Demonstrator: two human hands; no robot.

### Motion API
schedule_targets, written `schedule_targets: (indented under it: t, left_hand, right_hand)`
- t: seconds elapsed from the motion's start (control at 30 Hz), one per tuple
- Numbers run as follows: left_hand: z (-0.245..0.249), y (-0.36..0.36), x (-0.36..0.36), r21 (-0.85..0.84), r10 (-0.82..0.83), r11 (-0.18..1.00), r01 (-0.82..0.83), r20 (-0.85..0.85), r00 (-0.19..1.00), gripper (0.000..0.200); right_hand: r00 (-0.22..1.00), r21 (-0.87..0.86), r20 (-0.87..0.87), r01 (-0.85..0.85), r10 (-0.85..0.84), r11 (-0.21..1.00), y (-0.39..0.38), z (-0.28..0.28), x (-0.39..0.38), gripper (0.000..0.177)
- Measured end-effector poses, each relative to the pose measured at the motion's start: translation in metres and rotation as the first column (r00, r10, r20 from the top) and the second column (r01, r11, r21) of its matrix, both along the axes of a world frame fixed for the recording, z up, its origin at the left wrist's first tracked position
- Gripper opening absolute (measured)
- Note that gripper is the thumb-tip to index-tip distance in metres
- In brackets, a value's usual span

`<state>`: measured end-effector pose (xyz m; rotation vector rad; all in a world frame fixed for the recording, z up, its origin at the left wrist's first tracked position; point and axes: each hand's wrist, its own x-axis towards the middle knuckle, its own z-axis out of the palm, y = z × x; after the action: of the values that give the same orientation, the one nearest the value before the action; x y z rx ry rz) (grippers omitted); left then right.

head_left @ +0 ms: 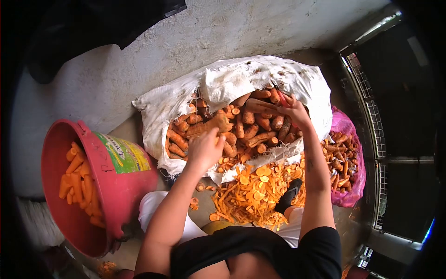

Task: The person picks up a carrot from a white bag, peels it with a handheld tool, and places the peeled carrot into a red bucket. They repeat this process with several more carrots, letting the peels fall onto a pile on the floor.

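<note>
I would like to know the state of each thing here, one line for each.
Left hand: closed on a carrot
Right hand: closed on a red-handled tool
White sack: torn open, holding unpeeled carrots
Red bucket: uncovered, partly filled with peeled carrots
Peelings: loose, heaped
Pink bag: open, holding carrot pieces

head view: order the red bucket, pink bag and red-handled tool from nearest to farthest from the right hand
1. Red-handled tool: in the right hand
2. Pink bag: to the right, beside the white sack
3. Red bucket: at far left
</note>
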<state>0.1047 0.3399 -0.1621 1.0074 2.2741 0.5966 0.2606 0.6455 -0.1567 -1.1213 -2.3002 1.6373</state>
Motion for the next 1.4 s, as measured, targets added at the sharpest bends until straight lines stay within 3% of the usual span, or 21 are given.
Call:
schedule_targets:
  t: [0.03,0.07,0.1,0.13,0.17,0.27,0.33,0.37,0.4,0.47,0.5,0.6,0.67,0.7,0.8,0.93,1.07,1.17,1.27,1.33,1.4]
  left_hand:
    - [0.014,0.005,-0.004,0.007,0.122,0.992,-0.128,0.246,0.962,0.050]
    - [0.009,0.005,-0.006,0.144,0.174,0.960,-0.240,0.364,0.915,0.057]
    - [0.005,0.006,-0.006,0.179,0.193,0.923,-0.341,0.553,0.810,0.062]
    - [0.011,0.007,-0.005,0.184,0.186,0.878,-0.442,0.720,0.669,0.066]
    - [0.010,0.005,-0.005,0.074,0.150,0.899,-0.431,0.874,0.463,0.083]
    - [0.010,0.009,0.032,0.051,-0.086,0.964,-0.260,0.989,-0.122,0.082]
    - [0.025,0.004,0.055,0.278,-0.295,0.955,-0.098,0.887,-0.355,0.081]
    - [0.033,0.002,0.061,0.271,-0.281,0.959,-0.078,0.895,-0.348,0.071]
    - [0.033,0.002,0.067,0.248,-0.270,0.962,-0.113,0.920,-0.283,0.068]
    - [0.031,0.001,0.075,0.214,-0.244,0.958,-0.192,0.958,-0.151,0.062]
    - [0.031,0.001,0.077,0.179,-0.230,0.956,-0.233,0.950,-0.212,0.054]
    - [0.024,0.006,0.081,0.139,-0.216,0.911,-0.387,0.963,-0.163,0.052]
    - [0.015,0.007,0.078,0.146,-0.243,0.898,-0.414,0.951,-0.192,0.050]
    - [0.012,0.009,0.079,0.135,-0.245,0.889,-0.438,0.948,-0.205,0.050]
    - [0.016,0.019,0.087,0.064,-0.206,0.836,-0.544,0.957,-0.203,0.049]
    - [0.016,0.026,0.096,0.053,-0.225,0.836,-0.547,0.941,-0.253,0.050]
    - [0.011,0.029,0.103,0.014,-0.194,0.845,-0.535,0.940,-0.282,0.049]
    - [0.009,0.032,0.109,-0.111,-0.081,0.839,-0.532,0.943,-0.324,0.047]
    - [0.009,0.035,0.114,-0.165,0.026,0.811,-0.561,0.968,-0.248,0.047]
    - [-0.002,0.034,0.112,-0.089,-0.045,0.828,-0.554,0.974,-0.223,0.045]
    - [-0.011,0.032,0.110,-0.029,-0.099,0.842,-0.539,0.973,-0.207,0.048]
  right_hand:
    - [0.999,-0.079,-0.043,-0.023,0.019,0.997,0.002,0.006,0.015,0.030]
    - [0.978,-0.194,-0.202,-0.099,0.059,0.976,-0.011,0.027,0.021,0.036]
    - [0.977,-0.214,-0.176,-0.157,0.120,0.964,-0.021,0.053,0.029,0.040]
    - [0.972,-0.238,-0.149,-0.213,0.181,0.948,-0.032,0.076,0.036,0.045]
    - [0.972,-0.247,-0.149,-0.216,0.183,0.945,-0.043,0.087,0.042,0.048]
    - [0.973,-0.312,-0.104,-0.229,0.207,0.922,-0.075,0.098,0.050,0.062]
    - [0.916,-0.083,-0.181,-0.377,0.358,0.923,-0.099,0.096,0.048,0.069]
    - [0.951,-0.283,-0.218,-0.278,0.221,0.918,-0.115,0.097,0.050,0.062]
    - [0.966,-0.155,-0.128,-0.241,0.223,0.958,-0.112,0.079,0.056,0.059]
    - [0.996,0.029,-0.085,-0.021,0.023,0.999,-0.126,0.070,0.074,0.047]
    - [0.988,0.136,-0.092,0.135,-0.123,0.982,-0.138,0.072,0.088,0.047]
    - [0.851,-0.165,-0.245,0.435,-0.464,0.885,-0.171,0.051,0.131,0.047]
    - [0.902,-0.157,-0.300,0.275,-0.311,0.949,-0.181,0.049,0.129,0.045]
    - [0.967,0.001,-0.134,0.218,-0.215,0.976,-0.183,0.054,0.133,0.038]
    - [0.964,0.142,-0.266,0.062,-0.022,0.988,-0.182,0.061,0.121,0.036]
    - [0.941,0.160,-0.330,0.132,-0.073,0.978,-0.173,0.049,0.135,0.029]
    - [0.992,0.383,-0.125,0.063,-0.015,0.922,-0.173,0.074,0.144,0.028]
    - [0.987,0.317,-0.158,0.017,0.035,0.948,-0.182,0.077,0.147,0.026]
    - [0.975,0.370,-0.164,-0.079,0.149,0.925,-0.189,0.075,0.147,0.023]
    - [0.965,0.501,-0.137,-0.128,0.224,0.856,-0.188,0.064,0.147,0.032]
    - [0.961,0.512,-0.098,-0.173,0.258,0.841,-0.190,0.062,0.149,0.033]
